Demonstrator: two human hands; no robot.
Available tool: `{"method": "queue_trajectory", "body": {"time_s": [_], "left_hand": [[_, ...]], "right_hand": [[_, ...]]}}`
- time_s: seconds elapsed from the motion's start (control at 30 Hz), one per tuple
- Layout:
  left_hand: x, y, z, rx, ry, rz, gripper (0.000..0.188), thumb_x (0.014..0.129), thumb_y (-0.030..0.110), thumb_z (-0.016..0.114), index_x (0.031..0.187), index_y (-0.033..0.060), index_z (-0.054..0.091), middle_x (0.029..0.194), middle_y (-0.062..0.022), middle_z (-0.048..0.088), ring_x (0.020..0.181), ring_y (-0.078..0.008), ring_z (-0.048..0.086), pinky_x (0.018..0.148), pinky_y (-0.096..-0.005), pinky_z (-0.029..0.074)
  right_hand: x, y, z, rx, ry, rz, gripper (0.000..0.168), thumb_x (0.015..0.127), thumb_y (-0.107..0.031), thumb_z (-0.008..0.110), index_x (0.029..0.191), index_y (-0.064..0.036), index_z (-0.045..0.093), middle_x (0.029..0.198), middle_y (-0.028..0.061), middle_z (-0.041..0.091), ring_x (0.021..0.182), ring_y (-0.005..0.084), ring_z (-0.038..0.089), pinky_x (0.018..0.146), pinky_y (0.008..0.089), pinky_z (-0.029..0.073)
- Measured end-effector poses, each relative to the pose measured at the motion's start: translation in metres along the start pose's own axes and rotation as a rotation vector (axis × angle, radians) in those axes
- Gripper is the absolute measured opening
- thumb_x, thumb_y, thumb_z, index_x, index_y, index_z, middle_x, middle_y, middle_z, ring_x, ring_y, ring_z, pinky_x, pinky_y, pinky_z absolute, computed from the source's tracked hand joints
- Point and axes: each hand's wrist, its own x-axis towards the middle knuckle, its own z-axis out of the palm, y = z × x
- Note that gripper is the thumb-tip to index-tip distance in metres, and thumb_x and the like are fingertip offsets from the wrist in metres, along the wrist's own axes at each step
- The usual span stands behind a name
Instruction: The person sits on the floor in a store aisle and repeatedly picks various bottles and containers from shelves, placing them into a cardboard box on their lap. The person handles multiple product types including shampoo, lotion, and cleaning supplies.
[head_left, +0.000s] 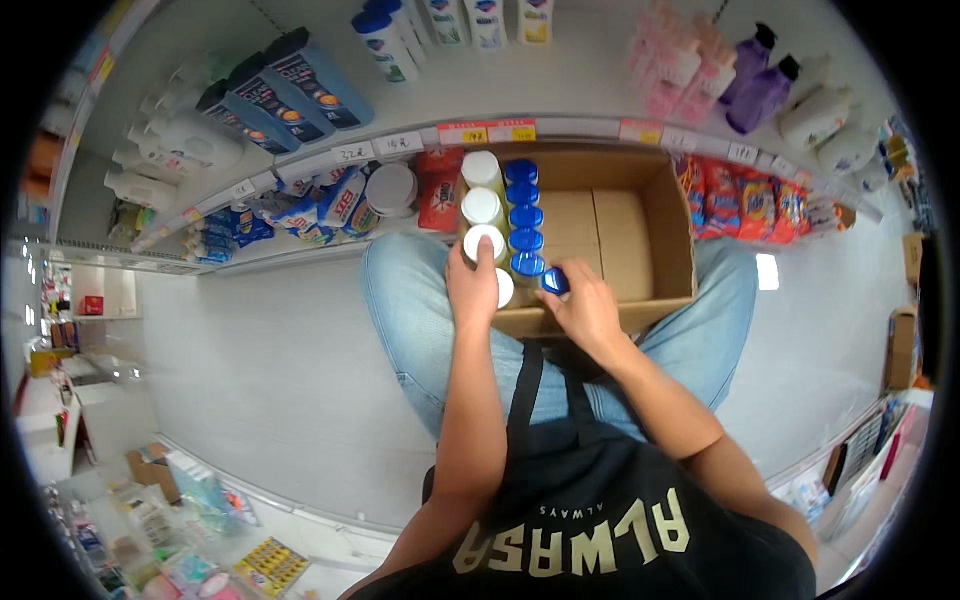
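Note:
An open cardboard box (684, 225) rests before me between my knees. Along its left side stands a row of white-capped bottles (480, 166), and beside it a row of blue-capped bottles (522, 171). My left hand (474, 281) lies over the white-capped row, its fingers on a cap near the front; whether it grips a bottle cannot be told. In my right hand (589, 304) is a blue-capped bottle (555, 281), held by its top at the front end of the blue row. The bottle's body is mostly hidden. Bare cardboard shows in the right part of the box.
Behind the box runs a store shelf (577, 131) with blue shampoo bottles (300, 94), white bottles and purple pump bottles (761, 94). Lower down are detergent bags (757, 199), red packs and a white round tub (391, 189). More shelving with goods stands behind me.

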Motion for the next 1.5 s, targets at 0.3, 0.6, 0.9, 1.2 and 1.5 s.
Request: {"method": "queue_trajectory", "body": {"time_s": [0.3,0.6,0.9,1.2,1.5], "left_hand": [[-0.012,0.027,-0.003,0.007,0.003,-0.087,0.062,0.098,0.041,0.061,0.135,-0.0071,0.052,0.131,-0.0242,0.060,0.121,-0.0346,0.058,0.105,-0.0403,0.043],[-0.005,0.014,-0.001,-0.031,-0.018,-0.052,0.065,0.097,0.044,0.061,0.135,-0.0084,0.052,0.136,-0.0274,0.055,0.126,-0.0379,0.055,0.108,-0.0428,0.040],[-0.006,0.013,0.000,0.016,0.023,-0.043,0.065,0.096,0.042,0.063,0.135,-0.0082,0.052,0.133,-0.0274,0.057,0.125,-0.0385,0.055,0.107,-0.0424,0.041],[-0.006,0.021,0.001,0.113,0.004,-0.007,0.055,0.099,0.039,0.061,0.132,-0.0049,0.056,0.128,-0.0256,0.061,0.120,-0.0375,0.059,0.104,-0.0429,0.043],[0.002,-0.002,-0.002,-0.007,-0.033,-0.030,0.060,0.099,0.043,0.061,0.134,-0.0054,0.054,0.128,-0.0214,0.062,0.119,-0.0307,0.059,0.103,-0.0387,0.044]], "right_hand": [[0.003,-0.001,0.009,0.101,-0.033,0.018,0.055,0.083,-0.027,0.078,0.122,0.003,0.054,0.093,0.0273,0.070,0.084,0.0464,0.068,0.075,0.0513,0.055],[0.014,0.004,0.005,-0.048,-0.302,0.198,0.057,0.090,-0.048,0.066,0.111,0.005,0.065,0.090,0.0260,0.072,0.089,0.0427,0.070,0.083,0.0494,0.055],[0.020,-0.067,-0.086,0.451,-0.064,-0.342,0.028,0.084,0.011,0.049,0.104,0.004,0.067,0.096,0.0167,0.072,0.091,0.0351,0.070,0.081,0.0382,0.056],[-0.039,-0.202,-0.171,0.758,0.455,-1.052,0.012,0.074,-0.006,0.074,0.086,-0.003,0.073,0.081,0.0090,0.071,0.071,0.0210,0.068,0.064,0.0315,0.056],[0.020,-0.061,-0.095,0.381,0.033,-0.449,0.032,0.086,-0.005,0.057,0.117,-0.002,0.065,0.109,0.0207,0.068,0.098,0.0389,0.066,0.083,0.0446,0.055]]}}
